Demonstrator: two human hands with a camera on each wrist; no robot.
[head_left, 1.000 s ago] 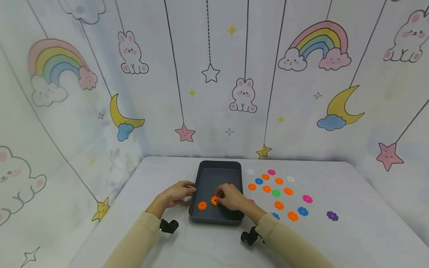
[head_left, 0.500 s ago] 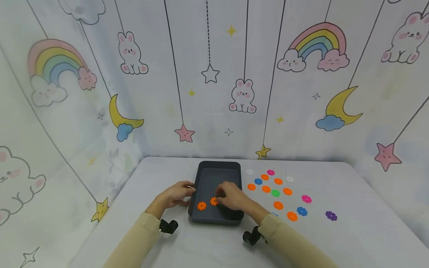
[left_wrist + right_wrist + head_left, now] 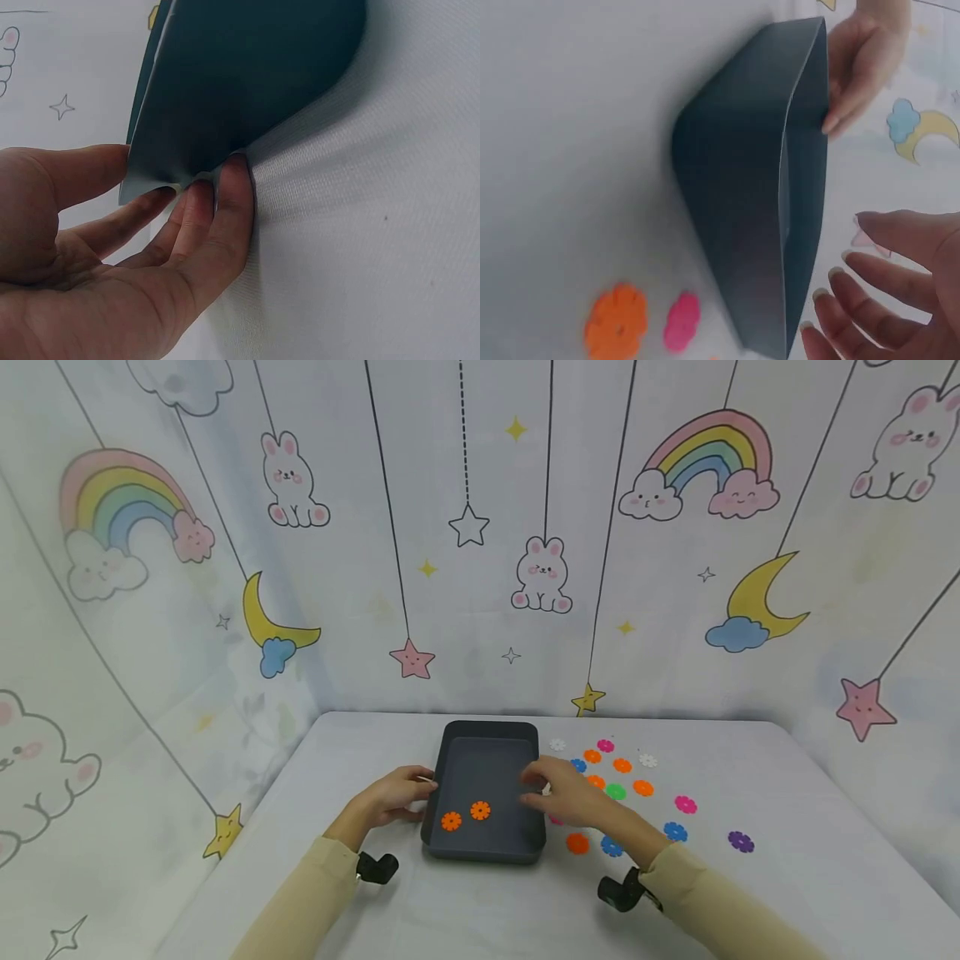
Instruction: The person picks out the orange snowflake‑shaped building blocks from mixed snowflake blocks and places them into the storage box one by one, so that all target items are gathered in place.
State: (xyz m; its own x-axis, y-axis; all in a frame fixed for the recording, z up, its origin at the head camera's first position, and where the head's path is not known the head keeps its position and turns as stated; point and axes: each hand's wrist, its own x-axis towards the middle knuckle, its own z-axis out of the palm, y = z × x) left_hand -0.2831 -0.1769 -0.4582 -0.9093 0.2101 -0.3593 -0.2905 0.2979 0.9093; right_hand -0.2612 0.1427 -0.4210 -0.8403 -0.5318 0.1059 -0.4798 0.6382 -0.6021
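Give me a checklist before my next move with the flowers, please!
1. Tray upright on the table: ok.
2. Left hand on the tray's side: ok.
3. Right hand holding nothing: ok.
4. Two orange flowers lying flat inside the tray: ok.
5. All flowers in the tray: not ok; loose flowers lie on the table.
6. Counting every loose flower: cannot tell; the right arm could hide some.

Plain beige it was, left sleeve (image 3: 300, 897) and right sleeve (image 3: 723, 902) alike! Left wrist camera (image 3: 378, 867) and right wrist camera (image 3: 619, 892) came stubby and black; left hand (image 3: 397, 792) and right hand (image 3: 566, 792) were bare!
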